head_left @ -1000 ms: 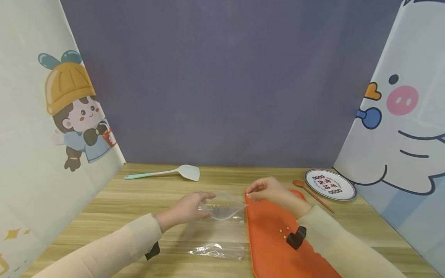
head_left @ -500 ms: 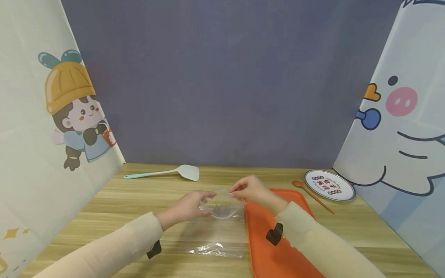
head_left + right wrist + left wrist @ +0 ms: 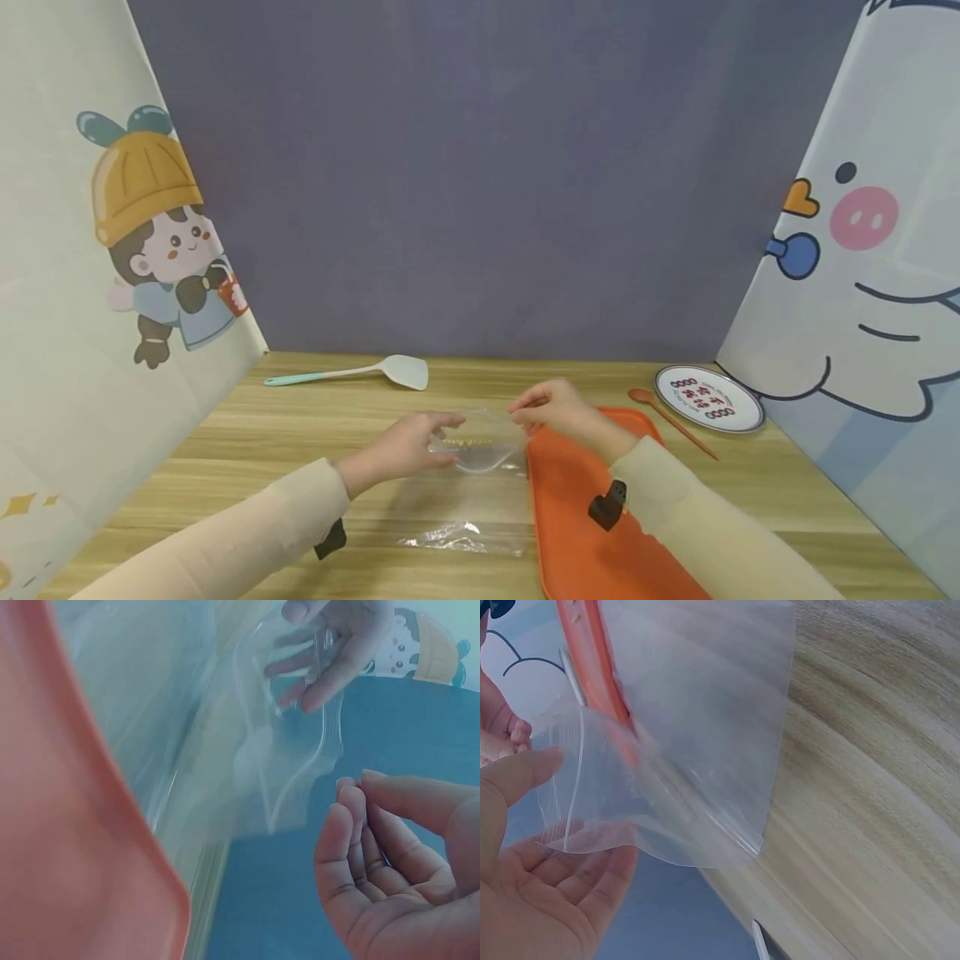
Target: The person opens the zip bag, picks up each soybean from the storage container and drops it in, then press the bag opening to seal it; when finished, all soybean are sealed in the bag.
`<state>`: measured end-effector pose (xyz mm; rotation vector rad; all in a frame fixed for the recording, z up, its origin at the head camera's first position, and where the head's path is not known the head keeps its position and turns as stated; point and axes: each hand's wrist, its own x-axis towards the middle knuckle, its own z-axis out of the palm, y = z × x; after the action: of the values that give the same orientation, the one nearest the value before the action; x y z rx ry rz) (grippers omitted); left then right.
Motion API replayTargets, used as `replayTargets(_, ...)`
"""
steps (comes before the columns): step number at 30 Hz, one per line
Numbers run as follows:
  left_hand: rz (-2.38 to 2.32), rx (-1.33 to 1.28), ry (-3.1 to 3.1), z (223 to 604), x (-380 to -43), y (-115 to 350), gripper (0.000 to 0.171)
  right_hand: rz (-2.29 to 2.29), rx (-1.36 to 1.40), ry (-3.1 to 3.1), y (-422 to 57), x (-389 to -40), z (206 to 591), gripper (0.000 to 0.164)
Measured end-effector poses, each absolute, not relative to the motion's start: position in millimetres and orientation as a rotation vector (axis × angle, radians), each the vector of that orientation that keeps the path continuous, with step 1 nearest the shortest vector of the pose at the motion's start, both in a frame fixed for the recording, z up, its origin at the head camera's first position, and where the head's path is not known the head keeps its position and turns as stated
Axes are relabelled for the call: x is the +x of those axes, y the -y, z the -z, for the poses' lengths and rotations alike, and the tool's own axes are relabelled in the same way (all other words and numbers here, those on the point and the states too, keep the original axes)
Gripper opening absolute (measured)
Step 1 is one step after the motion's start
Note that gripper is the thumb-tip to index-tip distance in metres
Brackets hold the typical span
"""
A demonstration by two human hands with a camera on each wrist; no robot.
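A clear zip-lock bag [image 3: 465, 508] lies on the wooden table, its mouth raised and gaping. My left hand [image 3: 405, 446] holds the mouth at its left side, thumb and fingers spread in a C; through the plastic some fingers [image 3: 330, 682] show. A row of small yellow specks [image 3: 467, 442] appears near the mouth; I cannot tell whether they are loose or printed. Just right of the mouth is my right hand [image 3: 566, 417], thumb and fingertips together; the right wrist view shows nothing clearly between them. Under the right forearm lies an orange tray [image 3: 577, 533].
Small pale bits [image 3: 575, 615] lie on the tray. At the back left is a white spatula [image 3: 405, 372] with a mint handle. A wooden spoon [image 3: 675, 423] and a printed white plate [image 3: 711, 399] lie at the back right. Walls enclose the table behind and at both sides.
My right hand moved left from the tray's far corner to the bag's mouth, then drew back slightly to the right. My left hand stays in place on the bag.
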<state>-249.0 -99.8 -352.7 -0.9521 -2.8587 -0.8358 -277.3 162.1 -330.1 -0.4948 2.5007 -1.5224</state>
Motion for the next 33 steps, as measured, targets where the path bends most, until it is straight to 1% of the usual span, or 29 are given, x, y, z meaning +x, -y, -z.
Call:
replayTargets(5,0.846,-0.947,2.864,350.8,-247.3,101.0,0.058,1.429,-0.477,-2.576,-184.2,-276.6,329.0,0.021)
replayTargets(12,0.854,-0.954,2.864,351.1,-246.7,101.6,0.057,1.334,-0.416,-2.635,-219.0,-275.9,337.0,0.019)
replayTargets(20,0.874,-0.941,2.874,350.6,-245.4,101.8,0.057,1.251,-0.506,-2.581,-255.7,-268.4,345.8,0.029)
replayTargets(28,0.888,-0.942,2.876,352.2,-244.1,104.1,0.056,1.237,-0.54,-2.523,-282.9,-266.7,367.5,0.027)
replayTargets(33,0.903,-0.928,2.894,354.0,-243.6,104.4,0.057,1.29,-0.466,-2.398,-294.5,-262.1,377.4,0.022)
